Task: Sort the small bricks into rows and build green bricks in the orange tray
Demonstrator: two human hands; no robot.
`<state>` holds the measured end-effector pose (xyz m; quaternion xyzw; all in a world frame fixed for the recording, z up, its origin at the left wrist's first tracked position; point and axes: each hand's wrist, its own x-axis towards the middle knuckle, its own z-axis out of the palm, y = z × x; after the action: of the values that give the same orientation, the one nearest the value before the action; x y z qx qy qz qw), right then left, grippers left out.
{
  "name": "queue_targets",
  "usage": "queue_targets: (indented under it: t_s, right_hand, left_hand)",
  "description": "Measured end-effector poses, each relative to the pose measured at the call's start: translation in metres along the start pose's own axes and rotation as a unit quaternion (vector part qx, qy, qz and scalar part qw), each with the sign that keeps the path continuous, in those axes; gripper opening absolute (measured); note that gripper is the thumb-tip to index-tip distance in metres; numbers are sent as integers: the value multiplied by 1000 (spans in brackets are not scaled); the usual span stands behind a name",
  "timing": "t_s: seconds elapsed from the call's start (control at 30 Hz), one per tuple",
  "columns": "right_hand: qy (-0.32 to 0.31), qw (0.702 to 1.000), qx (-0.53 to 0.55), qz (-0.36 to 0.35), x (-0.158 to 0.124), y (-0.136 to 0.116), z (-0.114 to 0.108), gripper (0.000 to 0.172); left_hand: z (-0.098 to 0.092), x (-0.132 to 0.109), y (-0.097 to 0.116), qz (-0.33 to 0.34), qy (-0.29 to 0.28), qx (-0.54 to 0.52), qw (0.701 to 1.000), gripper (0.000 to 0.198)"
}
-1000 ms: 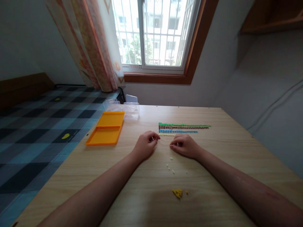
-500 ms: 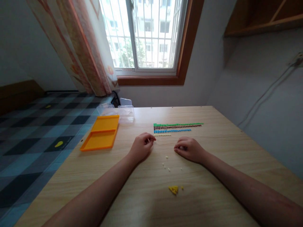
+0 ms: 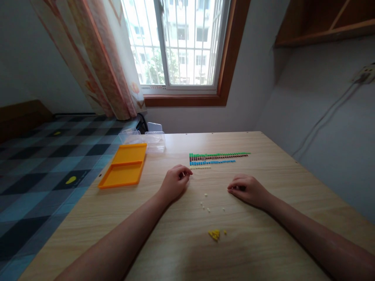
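Note:
My left hand rests on the table just below the left end of a short row of small cream blocks. Its fingers are loosely curled and apart, with nothing visible in them. To the right, my right hand is low over the tabletop, thumb and forefinger pinched on what looks like a tiny cream block. Above the cream row lie longer rows of blue blocks, brown blocks and green blocks. Several loose cream blocks are scattered between and below the hands.
A small pile of yellow blocks lies near me. On the left sits an open orange case, with clear plastic boxes behind it. The wooden table borders a bed with a checked cover.
My right hand has moved right and slightly towards me, away from the block rows. My left hand has stayed in place.

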<state>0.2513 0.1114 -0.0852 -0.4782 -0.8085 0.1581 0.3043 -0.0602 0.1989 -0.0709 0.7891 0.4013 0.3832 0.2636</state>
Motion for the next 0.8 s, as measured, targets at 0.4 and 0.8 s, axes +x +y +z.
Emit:
queue_targets:
  t_s: [0.4,0.8]
  right_hand:
    - [18,998,-27,54,17,9,7,19]
    - [65,988,-88,113,88,11,30,16]
  left_hand:
    - [0,2,3,2,-2,-7,1000,20]
    - [-4,5,-5,-56,35,-20,998,19]
